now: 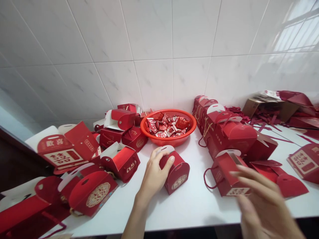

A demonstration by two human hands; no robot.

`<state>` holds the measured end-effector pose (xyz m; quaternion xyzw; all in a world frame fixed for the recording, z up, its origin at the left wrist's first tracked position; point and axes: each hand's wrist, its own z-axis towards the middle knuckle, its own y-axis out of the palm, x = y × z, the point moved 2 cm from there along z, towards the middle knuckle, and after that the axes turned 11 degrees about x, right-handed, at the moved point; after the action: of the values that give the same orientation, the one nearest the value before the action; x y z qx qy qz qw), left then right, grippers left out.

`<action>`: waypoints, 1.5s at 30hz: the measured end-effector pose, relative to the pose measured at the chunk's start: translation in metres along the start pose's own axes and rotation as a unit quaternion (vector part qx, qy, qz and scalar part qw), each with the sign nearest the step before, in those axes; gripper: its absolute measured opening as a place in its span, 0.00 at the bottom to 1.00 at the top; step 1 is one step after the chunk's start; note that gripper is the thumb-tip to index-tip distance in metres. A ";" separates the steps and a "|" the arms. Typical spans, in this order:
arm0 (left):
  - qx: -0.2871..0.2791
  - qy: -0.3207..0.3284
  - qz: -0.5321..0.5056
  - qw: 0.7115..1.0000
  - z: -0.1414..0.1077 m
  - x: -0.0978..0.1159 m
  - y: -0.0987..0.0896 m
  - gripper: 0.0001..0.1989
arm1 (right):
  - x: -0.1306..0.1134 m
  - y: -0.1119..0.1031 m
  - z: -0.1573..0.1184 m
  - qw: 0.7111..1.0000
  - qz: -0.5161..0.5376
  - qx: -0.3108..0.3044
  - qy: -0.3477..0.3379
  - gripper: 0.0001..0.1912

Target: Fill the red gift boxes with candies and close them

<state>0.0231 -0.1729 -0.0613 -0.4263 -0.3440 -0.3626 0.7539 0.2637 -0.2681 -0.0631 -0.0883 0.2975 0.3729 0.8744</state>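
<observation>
My left hand [156,172] grips the top of a small red gift box [178,171], its thumb and fingers pressed over the rounded lid. The box stands upright on the white table [194,202] and has a round gold emblem on its end. My right hand [264,199], slightly blurred, is raised over the front right with its fingers apart and holds nothing I can see. Closest to it stands another red gift box with a cord handle [224,172], partly covered by the fingers; I cannot tell whether they touch it.
Behind the held box, a red plastic basket [168,142] contains wrapped sweets [166,125]. Several red boxes with raised flaps [119,159] crowd the left side. A row of closed boxes [224,136] runs back to the tiled wall. A cardboard carton [251,108] and red ribbons lie far right.
</observation>
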 end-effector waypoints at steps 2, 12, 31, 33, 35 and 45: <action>-0.026 0.002 -0.027 0.999 -0.001 0.002 0.001 0.11 | -0.015 0.027 -0.004 0.993 0.029 -0.110 -0.032 0.15; -0.057 -0.015 -0.118 0.991 -0.004 0.004 0.000 0.14 | -0.029 0.073 -0.009 0.952 0.129 -0.274 -0.041 0.08; -0.055 -0.265 -0.356 0.895 -0.006 -0.016 -0.025 0.26 | -0.028 0.070 -0.008 0.917 -0.030 -0.337 -0.211 0.10; -0.064 -0.266 -0.340 0.900 -0.007 -0.020 -0.027 0.29 | -0.016 0.064 -0.010 0.924 -0.081 -0.311 -0.208 0.20; -0.081 -0.263 -0.317 0.908 -0.008 -0.023 -0.028 0.34 | -0.004 0.058 -0.014 0.921 -0.131 -0.317 -0.187 0.34; -0.132 -0.125 -0.083 0.980 -0.010 -0.029 -0.025 0.30 | 0.006 0.060 -0.028 0.857 -0.210 -0.471 -0.017 0.41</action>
<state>-0.0099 -0.1841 -0.0797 -0.5345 -0.4186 -0.4098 0.6093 0.2120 -0.2332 -0.0855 -0.5436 0.0457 0.2774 0.7909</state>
